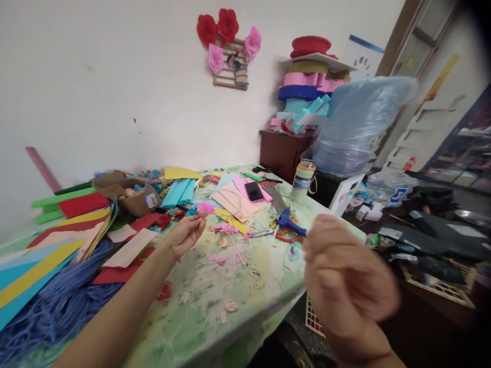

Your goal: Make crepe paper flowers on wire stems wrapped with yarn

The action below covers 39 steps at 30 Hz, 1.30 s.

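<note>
My left hand [187, 234] reaches over the table, its fingertips pinched on a small pink paper petal [206, 208]. Close to the camera, at the right, my right hand [347, 276] is raised past the table's edge. Its fingers are curled together and blurred; whether anything is between them is hidden. Pink paper scraps [226, 228] lie just beyond the left hand. Farther right on the table are a pair of scissors [261, 233] and a blue glue gun [287, 222].
Coloured paper sheets [42, 271] and blue yarn [72, 291] cover the table's left side. A phone [253, 191] rests on pink paper. A bottle [304, 179] stands near the back right edge. Beyond it are a plastic-wrapped blue bundle [349, 122] and a cluttered dark surface [441, 235].
</note>
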Motion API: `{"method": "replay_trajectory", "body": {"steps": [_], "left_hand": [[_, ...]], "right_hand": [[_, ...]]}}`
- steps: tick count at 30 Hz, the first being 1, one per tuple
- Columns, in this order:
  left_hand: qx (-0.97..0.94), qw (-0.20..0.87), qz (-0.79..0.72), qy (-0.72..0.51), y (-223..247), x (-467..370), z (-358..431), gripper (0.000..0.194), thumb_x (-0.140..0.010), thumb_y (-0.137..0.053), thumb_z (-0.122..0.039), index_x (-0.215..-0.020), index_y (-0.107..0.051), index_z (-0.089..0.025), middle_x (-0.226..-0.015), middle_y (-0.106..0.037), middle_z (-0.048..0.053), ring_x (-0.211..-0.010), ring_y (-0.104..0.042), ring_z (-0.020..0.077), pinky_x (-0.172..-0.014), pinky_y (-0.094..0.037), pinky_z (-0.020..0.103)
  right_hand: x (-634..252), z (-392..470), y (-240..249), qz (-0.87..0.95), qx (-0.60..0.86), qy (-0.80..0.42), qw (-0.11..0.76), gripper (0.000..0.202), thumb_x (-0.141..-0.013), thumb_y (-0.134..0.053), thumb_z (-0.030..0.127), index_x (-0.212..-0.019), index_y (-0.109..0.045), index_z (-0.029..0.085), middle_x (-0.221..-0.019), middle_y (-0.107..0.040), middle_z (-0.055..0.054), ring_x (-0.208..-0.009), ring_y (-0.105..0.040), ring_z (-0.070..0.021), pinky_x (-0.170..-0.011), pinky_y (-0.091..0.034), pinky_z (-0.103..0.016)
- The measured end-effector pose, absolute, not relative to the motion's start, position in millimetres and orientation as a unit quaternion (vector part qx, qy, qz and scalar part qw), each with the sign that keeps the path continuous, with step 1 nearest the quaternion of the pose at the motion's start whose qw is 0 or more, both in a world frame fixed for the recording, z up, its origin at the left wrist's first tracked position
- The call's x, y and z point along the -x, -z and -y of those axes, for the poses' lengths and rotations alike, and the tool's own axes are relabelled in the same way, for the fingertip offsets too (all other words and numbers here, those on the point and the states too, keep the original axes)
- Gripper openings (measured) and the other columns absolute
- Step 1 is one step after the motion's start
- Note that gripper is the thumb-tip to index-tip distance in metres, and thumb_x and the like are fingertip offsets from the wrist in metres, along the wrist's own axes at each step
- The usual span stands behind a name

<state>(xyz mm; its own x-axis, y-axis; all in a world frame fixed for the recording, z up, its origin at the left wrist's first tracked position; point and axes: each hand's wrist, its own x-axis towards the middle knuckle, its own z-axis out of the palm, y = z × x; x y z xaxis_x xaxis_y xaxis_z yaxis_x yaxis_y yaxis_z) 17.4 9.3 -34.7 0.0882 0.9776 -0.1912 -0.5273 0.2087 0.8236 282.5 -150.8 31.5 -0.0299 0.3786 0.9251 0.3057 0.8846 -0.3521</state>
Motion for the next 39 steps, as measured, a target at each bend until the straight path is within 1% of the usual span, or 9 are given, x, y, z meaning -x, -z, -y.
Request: {"method": "replay_trajectory", "body": {"steps": [4, 7, 13, 15, 18, 24, 28, 34, 39], "left_hand": [[-0.316, 0.671, -0.380, -0.553, 36, -41, 29, 0.019, -0.075, -0.059, 0.006, -0.078, -0.064, -0.012, -0.071, -0.060, 0.001, -0.055, -0.057, 0.0027, -0.054, -0.050, 0.008], [-0.367, 0.667, -0.368, -0.535, 36, -62, 64, 0.012, -0.068, -0.073, -0.006, -0.075, -0.065, -0.012, -0.068, -0.060, 0.000, -0.051, -0.051, 0.0034, -0.047, -0.045, 0.011], [-0.459, 0.625, -0.378, -0.506, 51, -81, 116, 0.035, -0.051, -0.088, -0.027, -0.073, -0.065, -0.012, -0.056, -0.052, -0.004, -0.048, -0.040, 0.0050, -0.045, -0.033, 0.017], [-0.476, 0.606, -0.387, -0.506, 58, -79, 125, 0.035, -0.055, -0.087, -0.032, -0.072, -0.063, -0.013, -0.051, -0.043, -0.007, -0.045, -0.030, 0.0036, -0.043, -0.025, 0.018], [-0.501, 0.580, -0.399, -0.503, 65, -74, 136, 0.036, -0.063, -0.081, -0.043, -0.071, -0.060, -0.014, -0.050, -0.038, -0.007, -0.047, -0.029, 0.0051, -0.046, -0.025, 0.020], [-0.544, 0.504, -0.459, -0.489, 66, -53, 146, 0.036, -0.066, -0.076, -0.046, -0.076, -0.062, -0.015, -0.061, -0.052, -0.002, -0.047, -0.033, 0.0056, -0.045, -0.023, 0.021], [-0.573, 0.413, -0.522, -0.478, 62, -31, 139, 0.037, -0.067, -0.072, -0.047, -0.082, -0.063, -0.015, -0.062, -0.055, -0.002, -0.043, -0.030, 0.0059, -0.044, -0.020, 0.022], [-0.632, 0.229, -0.592, -0.445, 48, -8, 121, 0.020, -0.066, -0.069, -0.037, -0.075, -0.068, -0.019, -0.064, -0.061, 0.002, -0.060, -0.049, 0.0172, -0.055, -0.031, 0.027], [-0.732, 0.018, -0.582, -0.353, 39, -5, 114, 0.020, -0.080, -0.054, -0.033, -0.084, -0.068, -0.020, -0.080, -0.069, 0.009, -0.076, -0.058, 0.0246, -0.067, -0.037, 0.032]], "right_hand": [[-250, 126, 34, 0.624, 0.325, -0.265, 0.659, 0.012, -0.086, -0.058, 0.032, -0.095, -0.061, 0.025, -0.091, -0.064, -0.005, -0.090, -0.061, -0.0205, -0.084, -0.048, -0.040], [-215, 106, 68, 0.578, 0.357, -0.442, 0.585, 0.042, -0.073, -0.070, 0.045, -0.106, -0.060, 0.020, -0.112, -0.064, -0.010, -0.105, -0.059, -0.0247, -0.093, -0.046, -0.043], [-193, 113, 65, 0.485, 0.220, -0.644, 0.549, 0.056, -0.057, -0.081, 0.048, -0.101, -0.062, 0.020, -0.095, -0.069, -0.004, -0.090, -0.065, -0.0235, -0.077, -0.055, -0.036], [-197, 123, 59, 0.472, 0.223, -0.646, 0.556, 0.054, -0.053, -0.083, 0.045, -0.097, -0.065, 0.020, -0.091, -0.069, -0.004, -0.089, -0.065, -0.0233, -0.076, -0.055, -0.035], [-202, 132, 55, 0.472, 0.220, -0.640, 0.565, 0.046, -0.054, -0.084, 0.041, -0.091, -0.067, 0.019, -0.087, -0.069, -0.003, -0.089, -0.065, -0.0217, -0.082, -0.053, -0.035], [-207, 132, 60, 0.499, 0.214, -0.611, 0.576, 0.047, -0.056, -0.083, 0.036, -0.097, -0.065, 0.019, -0.097, -0.069, -0.004, -0.091, -0.064, -0.0187, -0.085, -0.050, -0.032], [-222, 127, 75, 0.520, 0.305, -0.533, 0.594, 0.055, -0.063, -0.078, 0.037, -0.112, -0.060, 0.019, -0.110, -0.068, -0.008, -0.102, -0.062, -0.0199, -0.090, -0.047, -0.035], [-246, 127, 107, 0.642, 0.426, -0.352, 0.532, 0.021, -0.082, -0.059, 0.033, -0.093, -0.064, 0.016, -0.089, -0.071, -0.006, -0.080, -0.065, -0.0152, -0.075, -0.051, -0.030], [-276, 121, 111, 0.681, 0.488, -0.246, 0.488, 0.016, -0.078, -0.064, 0.025, -0.092, -0.066, 0.017, -0.093, -0.070, -0.006, -0.089, -0.062, -0.0192, -0.086, -0.048, -0.036]]}}
